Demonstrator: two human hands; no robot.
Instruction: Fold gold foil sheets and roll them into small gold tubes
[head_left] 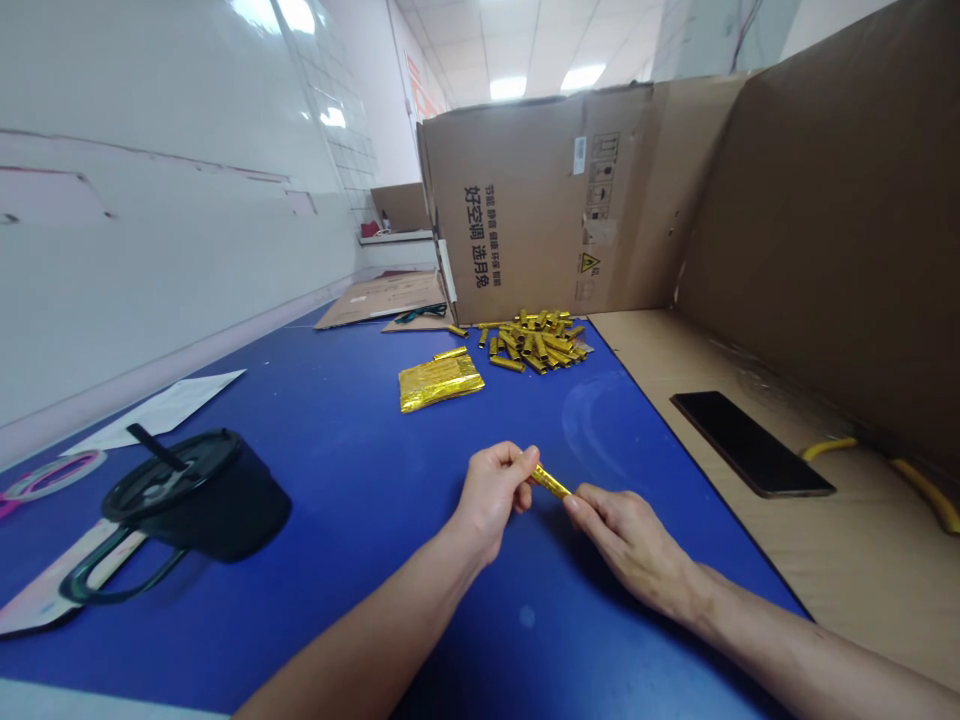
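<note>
Between my two hands a shiny gold foil strip (551, 480) is stretched, narrow and slanting down to the right. My left hand (495, 490) pinches its upper left end between thumb and fingers. The lower right end is gripped by my right hand (626, 535), whose fingers partly hide it. Beyond my hands lies a flat stack of gold foil sheets (441, 382) with a crinkled surface. To the right of that stack is a loose pile of short gold foil tubes (536, 343).
A black lidded mug (217, 495) stands on the blue table (337, 480) at left, near white paper (161, 410) and a tape roll (56, 473). Tall cardboard (540, 210) walls the back and right. A dark phone (750, 440) lies on cardboard at right.
</note>
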